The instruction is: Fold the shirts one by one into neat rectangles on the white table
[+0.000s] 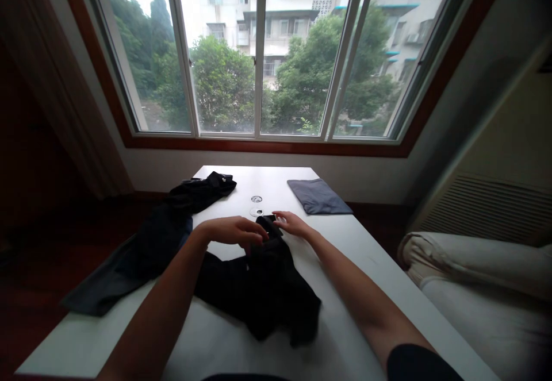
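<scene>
A crumpled black garment (267, 289) lies on the white table (336, 312) in front of me, its lower part spread toward my body. A band-like edge (269, 226) stands raised at its far end, between my hands. My left hand (233, 231) bends over the garment from the left, with its fingers closed on the cloth near that edge. On the other side, my right hand (293, 223) pinches the band-like edge with thumb and fingertips. Dark folds hide exactly how much cloth each hand holds.
More dark clothes (150, 243) are heaped along the table's left edge, partly hanging over it. A folded grey-blue cloth (319, 196) lies at the far right. Round cable-hole covers (257, 212) sit mid-table. A pale cushioned seat (483, 277) stands to the right.
</scene>
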Demonstrator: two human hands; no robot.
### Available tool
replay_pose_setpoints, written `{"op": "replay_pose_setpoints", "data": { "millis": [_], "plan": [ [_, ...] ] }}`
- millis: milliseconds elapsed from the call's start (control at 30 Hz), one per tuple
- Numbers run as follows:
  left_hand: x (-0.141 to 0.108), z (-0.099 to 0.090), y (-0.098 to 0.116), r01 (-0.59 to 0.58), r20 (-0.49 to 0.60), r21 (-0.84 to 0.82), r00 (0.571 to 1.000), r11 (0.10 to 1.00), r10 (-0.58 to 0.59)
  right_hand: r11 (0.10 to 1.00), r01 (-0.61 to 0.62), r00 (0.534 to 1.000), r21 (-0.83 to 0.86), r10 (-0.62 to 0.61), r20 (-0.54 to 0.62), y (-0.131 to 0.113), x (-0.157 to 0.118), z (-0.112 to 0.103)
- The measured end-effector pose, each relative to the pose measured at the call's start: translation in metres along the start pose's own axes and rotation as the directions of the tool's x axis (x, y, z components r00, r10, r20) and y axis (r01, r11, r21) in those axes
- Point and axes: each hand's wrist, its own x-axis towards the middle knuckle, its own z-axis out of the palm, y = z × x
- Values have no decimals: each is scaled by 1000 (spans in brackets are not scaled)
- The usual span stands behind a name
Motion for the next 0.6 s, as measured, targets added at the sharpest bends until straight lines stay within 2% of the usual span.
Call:
{"op": "replay_pose_setpoints", "data": {
  "millis": [33, 100, 167, 200, 300, 433, 533, 600],
  "plan": [
    [10, 3, -9, 91, -37, 77, 995, 993, -88, 1000, 23, 1000, 3, -23, 10, -4, 0, 2],
    [30, 7, -32, 274, -130, 189, 959, 943, -253, 999, 34, 999, 21, -35, 38, -10, 1, 5],
    [46, 8, -54, 384, -137, 185, 922, 905, -363, 998, 8, 997, 65, -12, 75, -13, 2, 5],
    [52, 9, -63, 400, -112, 159, 916, 903, -386, 996, -6, 996, 91, -2, 87, -14, 2, 4],
    [62, 13, -75, 370, -14, 82, 929, 925, -371, 988, 4, 994, 157, -22, 112, -16, 1, 2],
    [67, 25, -70, 313, 72, 57, 946, 948, -317, 987, 92, 983, 130, -111, 149, -17, -2, 3],
    [68, 31, -66, 245, 79, 84, 965, 966, -252, 993, 93, 979, 71, -104, 175, -16, -1, 7],
    [69, 32, -67, 183, 34, 141, 981, 973, -190, 996, 81, 983, 49, -88, 159, -15, 0, 9]
  ]
}}
